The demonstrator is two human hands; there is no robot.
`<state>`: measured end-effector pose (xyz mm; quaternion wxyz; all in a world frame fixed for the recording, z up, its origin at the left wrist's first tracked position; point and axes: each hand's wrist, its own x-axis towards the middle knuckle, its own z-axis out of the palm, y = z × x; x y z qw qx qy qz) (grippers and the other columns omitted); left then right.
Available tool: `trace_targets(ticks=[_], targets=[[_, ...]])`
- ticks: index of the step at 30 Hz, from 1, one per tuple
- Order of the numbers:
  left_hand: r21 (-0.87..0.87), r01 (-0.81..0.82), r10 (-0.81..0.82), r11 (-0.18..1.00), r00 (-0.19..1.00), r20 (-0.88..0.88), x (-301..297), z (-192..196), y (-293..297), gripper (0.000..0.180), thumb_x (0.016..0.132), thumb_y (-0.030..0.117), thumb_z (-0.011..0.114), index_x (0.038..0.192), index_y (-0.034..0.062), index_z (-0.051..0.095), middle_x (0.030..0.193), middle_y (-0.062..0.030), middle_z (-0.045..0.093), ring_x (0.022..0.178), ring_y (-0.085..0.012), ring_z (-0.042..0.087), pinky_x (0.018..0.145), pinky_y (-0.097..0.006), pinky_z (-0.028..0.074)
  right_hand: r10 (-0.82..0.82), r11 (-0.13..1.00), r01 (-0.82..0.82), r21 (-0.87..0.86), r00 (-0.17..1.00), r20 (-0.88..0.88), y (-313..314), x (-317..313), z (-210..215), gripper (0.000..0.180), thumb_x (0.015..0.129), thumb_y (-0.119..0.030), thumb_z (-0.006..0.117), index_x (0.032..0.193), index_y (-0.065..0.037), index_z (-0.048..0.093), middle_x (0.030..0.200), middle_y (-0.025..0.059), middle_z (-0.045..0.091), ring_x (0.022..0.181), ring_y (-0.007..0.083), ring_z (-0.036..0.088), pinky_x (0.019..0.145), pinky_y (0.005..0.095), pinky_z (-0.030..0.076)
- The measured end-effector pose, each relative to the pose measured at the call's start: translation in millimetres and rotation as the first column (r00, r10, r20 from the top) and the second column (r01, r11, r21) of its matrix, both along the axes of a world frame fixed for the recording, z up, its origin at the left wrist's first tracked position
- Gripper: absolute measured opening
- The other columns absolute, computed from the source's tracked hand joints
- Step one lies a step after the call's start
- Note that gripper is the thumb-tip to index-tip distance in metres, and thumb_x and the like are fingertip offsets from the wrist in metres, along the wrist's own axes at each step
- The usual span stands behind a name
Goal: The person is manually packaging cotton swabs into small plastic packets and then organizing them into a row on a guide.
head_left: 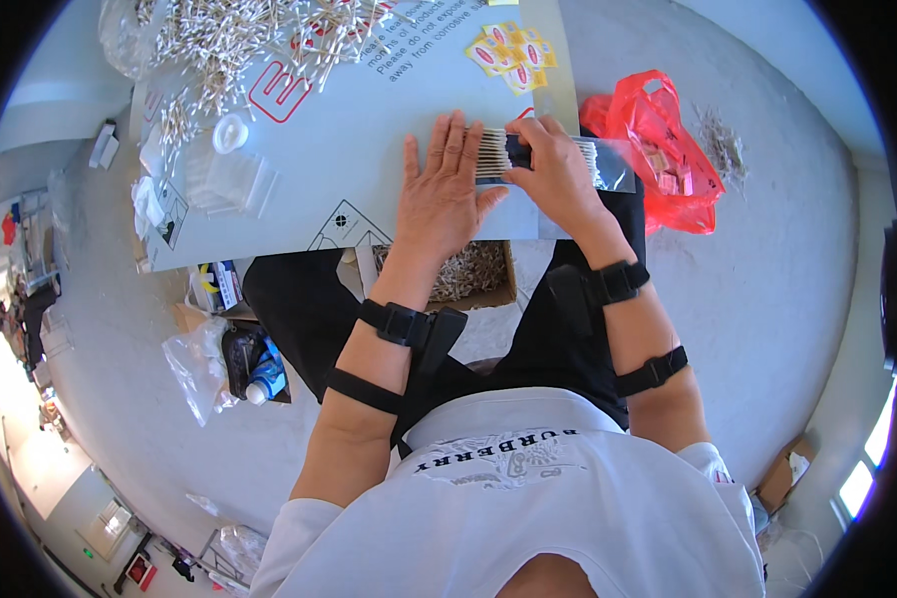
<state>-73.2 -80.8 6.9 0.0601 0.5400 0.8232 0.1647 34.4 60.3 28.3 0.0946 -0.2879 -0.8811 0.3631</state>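
My left hand (442, 189) lies flat on the pale tabletop (369, 149), fingers spread and holding nothing, its fingertips against a row of cotton swabs (492, 154). My right hand (556, 169) curls its fingers over the same row, which sits at the mouth of a clear plastic bag (608, 167). Loose swabs (229, 45) are heaped far left; a red bag (668, 149) lies on the floor to my right.

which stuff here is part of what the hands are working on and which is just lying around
In use:
- left hand, flat beside the swabs
- right hand, on the row of cotton swabs
- clear plastic bag
- loose swab pile

Lying about:
- red plastic bag
- yellow sachets
- cardboard box
- blue-capped bottle
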Motion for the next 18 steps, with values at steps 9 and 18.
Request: trace_targets(ticks=[9,18], targets=[[0.003,0.000,0.000,1.000,1.000,-0.005,-0.6,0.3,-0.4,0.078,0.088,0.051,0.058,0.148,0.0064,0.033,0.156,-0.0133,0.027,0.146,-0.0263,0.021,0.118,-0.054,0.011,0.237,0.806,-0.259,0.532,0.965,0.111,-15.9,24.4,-14.2,0.047,0.089,-0.019,0.058,0.135,-0.013,0.052,0.149,0.0006,0.041,0.140,0.0226,0.034,0.117,0.0522,0.016],[-0.056,0.017,-0.017,0.998,1.000,0.001,1.4,3.9,2.2,0.077,0.090,0.048,0.057,0.150,0.0073,0.030,0.157,-0.0128,0.024,0.147,-0.0261,0.018,0.118,-0.053,0.009,0.181,0.807,-0.182,0.562,0.982,0.057,-16.3,24.4,-22.0,0.047,0.089,-0.020,0.059,0.135,-0.013,0.052,0.146,0.0029,0.044,0.138,0.0238,0.037,0.116,0.0528,0.018]])
